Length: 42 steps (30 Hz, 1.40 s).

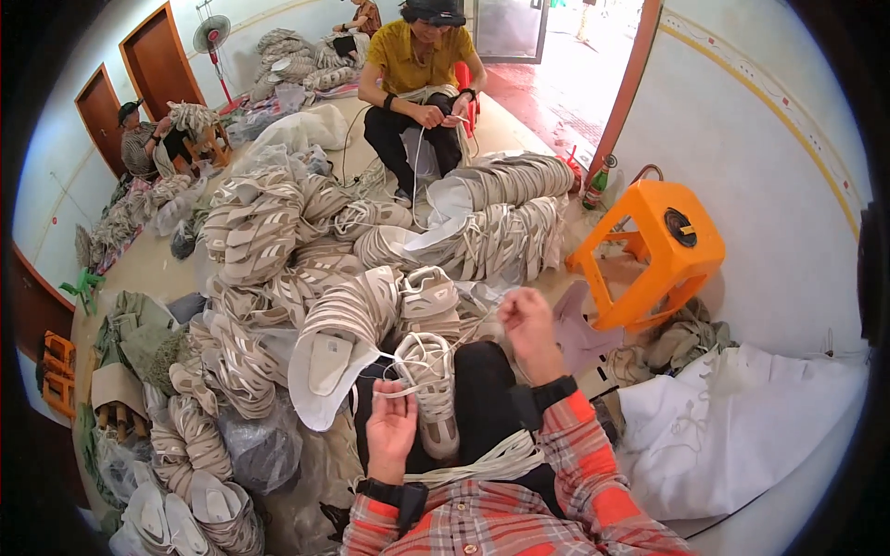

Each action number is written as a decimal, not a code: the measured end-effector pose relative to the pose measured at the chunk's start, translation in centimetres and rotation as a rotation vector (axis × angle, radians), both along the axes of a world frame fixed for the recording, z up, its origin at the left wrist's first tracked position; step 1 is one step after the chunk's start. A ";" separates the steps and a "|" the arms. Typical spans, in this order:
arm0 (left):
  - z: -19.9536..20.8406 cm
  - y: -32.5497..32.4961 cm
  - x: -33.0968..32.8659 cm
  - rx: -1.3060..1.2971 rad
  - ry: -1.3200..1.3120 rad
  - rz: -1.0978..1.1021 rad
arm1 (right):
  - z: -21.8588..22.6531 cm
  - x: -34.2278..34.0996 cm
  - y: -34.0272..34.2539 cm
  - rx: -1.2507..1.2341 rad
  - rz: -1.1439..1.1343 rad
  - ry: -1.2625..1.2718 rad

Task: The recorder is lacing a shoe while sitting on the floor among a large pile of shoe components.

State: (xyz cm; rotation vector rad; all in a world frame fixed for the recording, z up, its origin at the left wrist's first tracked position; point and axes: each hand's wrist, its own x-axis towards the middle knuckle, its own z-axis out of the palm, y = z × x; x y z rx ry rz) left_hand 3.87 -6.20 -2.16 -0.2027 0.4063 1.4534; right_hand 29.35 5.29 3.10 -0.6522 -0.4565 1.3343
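A beige and white shoe upper (428, 385) lies on my lap, toe toward me, partly laced. My left hand (390, 428) is beside it on the left, palm up and fingers curled, with a white shoelace (393, 360) looped at its fingertips. Raised to the right of the upper, my right hand (530, 334) is closed in a pinch; a thin lace seems to run to it from the upper, though its fingertips are blurred. A bundle of loose cream laces (496, 461) lies across my lap. Just left of the upper leans a nested stack of shoe uppers (348, 320).
Piles of stacked uppers (250, 227) spread left and ahead. An orange stool (654, 246) stands right, near a green bottle (599, 183). White cloth (732, 426) lies at lower right. Opposite, a co-worker in a yellow shirt (422, 60) handles a lace; other people sit farther back.
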 end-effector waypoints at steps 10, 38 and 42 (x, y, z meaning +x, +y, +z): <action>-3.1 1.1 0.3 -0.331 -0.230 -0.180 | 7.0 7.4 -2.6 0.067 -0.455 -0.187; 4.3 0.3 9.8 1.248 2.186 -0.485 | 2.8 11.8 -5.2 -0.196 -0.537 -1.333; 2.8 -1.3 10.4 1.468 2.145 -0.430 | -3.7 6.6 -5.1 0.177 -0.129 -1.856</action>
